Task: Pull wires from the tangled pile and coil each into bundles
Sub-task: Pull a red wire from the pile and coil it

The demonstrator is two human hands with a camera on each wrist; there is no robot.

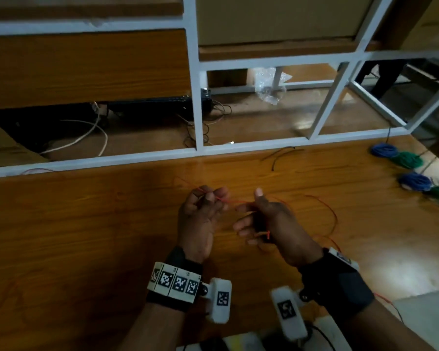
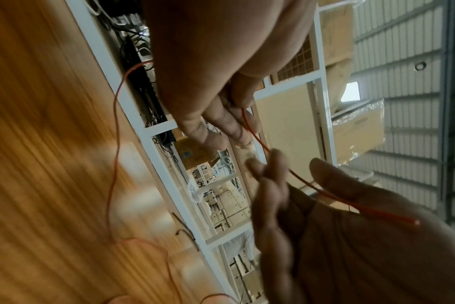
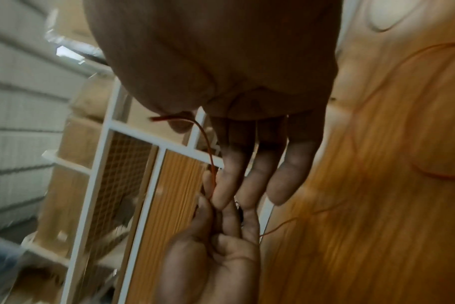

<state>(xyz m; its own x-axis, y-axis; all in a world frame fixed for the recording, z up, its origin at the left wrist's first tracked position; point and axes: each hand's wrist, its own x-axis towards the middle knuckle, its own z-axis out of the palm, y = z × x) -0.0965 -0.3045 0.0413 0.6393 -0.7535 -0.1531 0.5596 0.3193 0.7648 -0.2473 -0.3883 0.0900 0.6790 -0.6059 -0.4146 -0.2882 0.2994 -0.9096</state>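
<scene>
Nearest, the right hand [image 1: 269,221] is spread, thumb up, and the cut end of the red wire [image 1: 230,200] lies across its palm. Just beside it, the left hand [image 1: 200,216] pinches the same wire at its fingertips, so the short run between them lies left to right above the desk [image 1: 86,224]. Beyond, slack loops rightward, so coiling likely draws from there. Farther right lie blue and green bundles [image 1: 406,158].

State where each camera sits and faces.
Head: on the head, facing forward and down at the table; left hand and right hand show.
Left wrist: looks along the left palm toward the right hand.
Right wrist: looks along the right palm toward the left hand.
Shared: all show the red wire between the hands.
</scene>
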